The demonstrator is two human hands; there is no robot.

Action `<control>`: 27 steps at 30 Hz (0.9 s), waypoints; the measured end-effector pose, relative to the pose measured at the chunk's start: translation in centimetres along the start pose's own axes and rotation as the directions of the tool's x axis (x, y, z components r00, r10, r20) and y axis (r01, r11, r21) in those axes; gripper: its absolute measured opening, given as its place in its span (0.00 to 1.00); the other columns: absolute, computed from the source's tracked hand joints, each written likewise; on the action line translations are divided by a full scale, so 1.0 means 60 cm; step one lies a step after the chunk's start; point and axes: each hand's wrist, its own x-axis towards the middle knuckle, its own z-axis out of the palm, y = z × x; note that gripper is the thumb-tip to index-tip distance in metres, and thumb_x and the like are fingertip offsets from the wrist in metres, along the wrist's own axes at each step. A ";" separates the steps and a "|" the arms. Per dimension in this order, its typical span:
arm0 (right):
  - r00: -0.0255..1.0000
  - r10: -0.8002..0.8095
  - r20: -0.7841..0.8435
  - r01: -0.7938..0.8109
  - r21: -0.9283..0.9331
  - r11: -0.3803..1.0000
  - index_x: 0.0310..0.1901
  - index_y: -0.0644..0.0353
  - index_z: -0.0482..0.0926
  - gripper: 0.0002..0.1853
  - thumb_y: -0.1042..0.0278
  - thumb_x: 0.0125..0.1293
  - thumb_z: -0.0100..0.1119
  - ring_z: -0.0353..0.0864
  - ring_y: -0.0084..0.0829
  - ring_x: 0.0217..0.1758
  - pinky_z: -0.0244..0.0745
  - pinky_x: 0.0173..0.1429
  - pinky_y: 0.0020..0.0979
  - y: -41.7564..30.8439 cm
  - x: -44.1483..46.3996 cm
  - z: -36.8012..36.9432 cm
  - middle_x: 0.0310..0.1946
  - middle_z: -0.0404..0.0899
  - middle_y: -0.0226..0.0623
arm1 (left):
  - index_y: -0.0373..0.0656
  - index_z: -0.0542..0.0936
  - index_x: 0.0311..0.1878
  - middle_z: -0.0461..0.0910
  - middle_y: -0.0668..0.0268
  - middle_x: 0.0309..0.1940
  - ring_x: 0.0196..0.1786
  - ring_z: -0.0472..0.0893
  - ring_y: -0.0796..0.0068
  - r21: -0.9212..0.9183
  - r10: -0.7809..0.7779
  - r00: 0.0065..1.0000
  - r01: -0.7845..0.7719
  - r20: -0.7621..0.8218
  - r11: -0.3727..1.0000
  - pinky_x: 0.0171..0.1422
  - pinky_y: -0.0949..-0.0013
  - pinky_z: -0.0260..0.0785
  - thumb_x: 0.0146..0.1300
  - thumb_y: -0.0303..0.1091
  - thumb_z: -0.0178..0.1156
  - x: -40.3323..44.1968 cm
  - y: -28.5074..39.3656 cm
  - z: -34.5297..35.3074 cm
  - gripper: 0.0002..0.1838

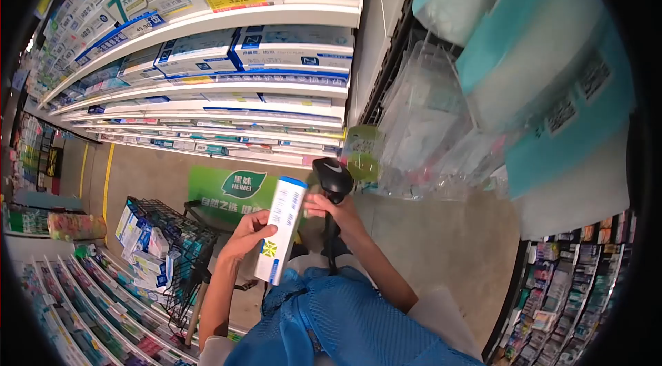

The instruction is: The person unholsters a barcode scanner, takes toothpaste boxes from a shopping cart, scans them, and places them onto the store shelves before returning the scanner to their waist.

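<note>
A long white toothpaste box [281,228] with blue ends and a yellow-green patch is in my left hand [247,236], thumb on its face and fingers behind. The box is tilted, printed side up. My right hand [339,211] is closed around the handle of a black barcode scanner [332,177], mostly hidden by the hand. Fingertips of that hand reach the box's right edge; whether they press on it I cannot tell. The scanner head is just right of the box's upper end.
A wire shopping cart [185,249] with several boxes stands at left. Ahead are white shelves [289,15] of boxed goods with price labels. Clear plastic bags [434,117] and teal-and-white packages [538,55] hang at right. A green sign [238,190] is beyond my hands.
</note>
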 end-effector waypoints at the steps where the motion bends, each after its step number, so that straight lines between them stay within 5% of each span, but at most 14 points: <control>1: 0.999 -0.040 0.009 0.040 -0.023 0.999 0.41 0.64 0.76 0.16 0.68 0.54 0.69 0.82 0.27 0.39 0.80 0.43 0.29 -0.008 -0.005 0.007 0.38 0.80 0.41 | 0.35 0.76 0.47 0.80 0.68 0.37 0.40 0.78 0.81 -0.084 0.029 0.996 -0.037 -0.087 0.996 0.44 0.76 0.70 0.56 0.27 0.63 0.001 0.003 0.011 0.16; 4: 0.996 0.004 0.090 0.022 -0.279 0.960 0.48 0.67 0.74 0.21 0.65 0.56 0.66 0.81 0.30 0.45 0.77 0.50 0.30 0.025 -0.002 -0.017 0.42 0.80 0.44 | 0.36 0.75 0.46 0.80 0.68 0.36 0.39 0.78 0.81 -0.121 0.057 0.961 -0.093 -0.271 0.988 0.41 0.78 0.70 0.55 0.28 0.64 0.018 -0.030 -0.002 0.16; 6: 0.990 -0.065 0.123 0.116 -0.471 0.875 0.49 0.66 0.74 0.24 0.64 0.53 0.70 0.80 0.25 0.44 0.74 0.50 0.28 0.029 -0.016 -0.018 0.41 0.81 0.37 | 0.37 0.74 0.47 0.80 0.66 0.37 0.38 0.79 0.80 -0.154 0.081 0.956 -0.128 -0.282 0.980 0.38 0.79 0.72 0.54 0.29 0.65 0.035 -0.041 -0.004 0.18; 8: 0.978 -0.147 0.149 0.195 -0.399 0.896 0.52 0.65 0.73 0.29 0.65 0.48 0.73 0.77 0.23 0.45 0.71 0.52 0.26 0.028 -0.024 -0.004 0.43 0.79 0.34 | 0.38 0.71 0.50 0.79 0.65 0.38 0.38 0.80 0.79 -0.276 0.116 0.933 -0.217 -0.342 0.936 0.37 0.79 0.74 0.54 0.28 0.65 0.046 -0.039 0.001 0.21; 11: 0.905 -0.306 0.296 0.425 -0.570 0.704 0.54 0.66 0.71 0.35 0.62 0.45 0.76 0.74 0.25 0.49 0.67 0.56 0.28 0.023 -0.023 0.000 0.48 0.77 0.37 | 0.37 0.70 0.52 0.79 0.64 0.37 0.38 0.80 0.77 -0.308 0.109 0.936 -0.218 -0.335 0.926 0.36 0.77 0.76 0.54 0.27 0.65 0.051 -0.040 -0.011 0.22; 17: 0.980 -0.081 0.181 0.181 -0.646 0.741 0.60 0.66 0.65 0.41 0.69 0.43 0.76 0.67 0.25 0.57 0.61 0.63 0.28 0.005 -0.037 0.037 0.56 0.70 0.36 | 0.37 0.71 0.51 0.79 0.64 0.36 0.32 0.80 0.78 -0.386 0.077 0.958 -0.184 -0.275 0.904 0.32 0.77 0.77 0.58 0.29 0.62 0.054 -0.048 -0.036 0.19; 24: 0.957 -0.237 0.168 0.289 -0.630 0.721 0.59 0.65 0.67 0.39 0.69 0.44 0.76 0.68 0.22 0.56 0.63 0.61 0.27 0.006 -0.051 0.058 0.54 0.73 0.35 | 0.38 0.70 0.55 0.78 0.61 0.43 0.42 0.81 0.71 -0.404 0.010 0.956 -0.134 -0.295 0.905 0.42 0.72 0.75 0.59 0.36 0.63 0.067 -0.053 -0.092 0.23; 26: 0.981 -0.136 0.140 0.195 -0.667 0.719 0.53 0.67 0.73 0.33 0.67 0.43 0.76 0.73 0.21 0.48 0.69 0.55 0.26 -0.001 -0.055 0.045 0.46 0.78 0.34 | 0.38 0.70 0.54 0.76 0.57 0.46 0.53 0.76 0.65 0.109 0.342 0.766 -0.339 -0.544 0.934 0.55 0.66 0.69 0.54 0.37 0.65 0.082 -0.065 -0.129 0.26; 27: 0.974 -0.161 0.157 0.225 -0.678 0.700 0.53 0.67 0.73 0.34 0.67 0.42 0.76 0.72 0.22 0.49 0.69 0.56 0.27 -0.009 -0.060 0.056 0.47 0.78 0.35 | 0.38 0.70 0.54 0.76 0.57 0.46 0.53 0.76 0.65 0.108 0.339 0.767 -0.336 -0.544 0.936 0.55 0.66 0.69 0.54 0.37 0.65 0.072 -0.030 -0.121 0.26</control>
